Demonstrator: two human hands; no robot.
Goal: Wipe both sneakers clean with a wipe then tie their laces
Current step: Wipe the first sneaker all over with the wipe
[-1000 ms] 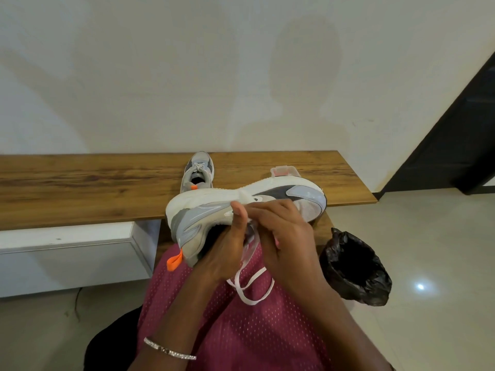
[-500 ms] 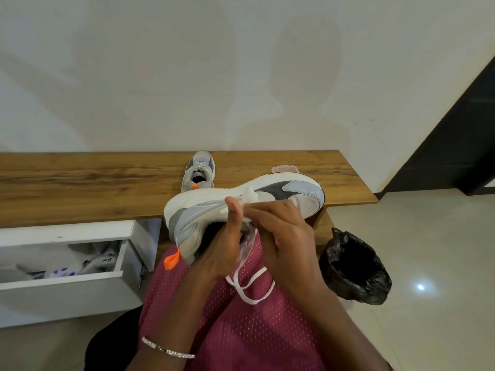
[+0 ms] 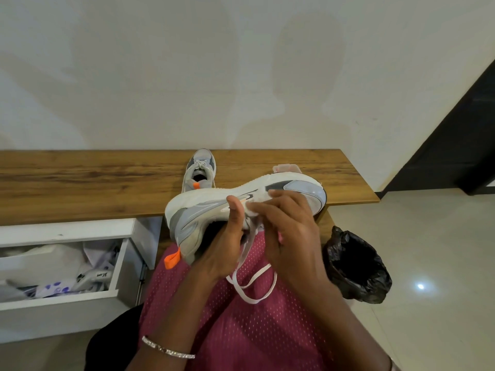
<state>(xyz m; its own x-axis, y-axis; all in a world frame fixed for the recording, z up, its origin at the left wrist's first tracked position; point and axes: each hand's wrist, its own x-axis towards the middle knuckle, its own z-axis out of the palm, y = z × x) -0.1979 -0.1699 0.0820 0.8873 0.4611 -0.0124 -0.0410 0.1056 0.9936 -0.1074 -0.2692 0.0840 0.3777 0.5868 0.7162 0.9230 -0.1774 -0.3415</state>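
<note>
Over lap [image 3: 241, 333], sneaker [image 3: 203, 207], dangling laces [image 3: 251, 299]

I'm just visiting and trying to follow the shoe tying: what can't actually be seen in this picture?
- Head view, whether the laces are knotted: the left hand and right hand cover the held sneaker's top.
- Head view, pink-topped item on the bench: mostly behind that sneaker's toe.
- Head view, drawer contents: cut off by the left edge.
- Head view, inside the black bag: too dark.
</note>
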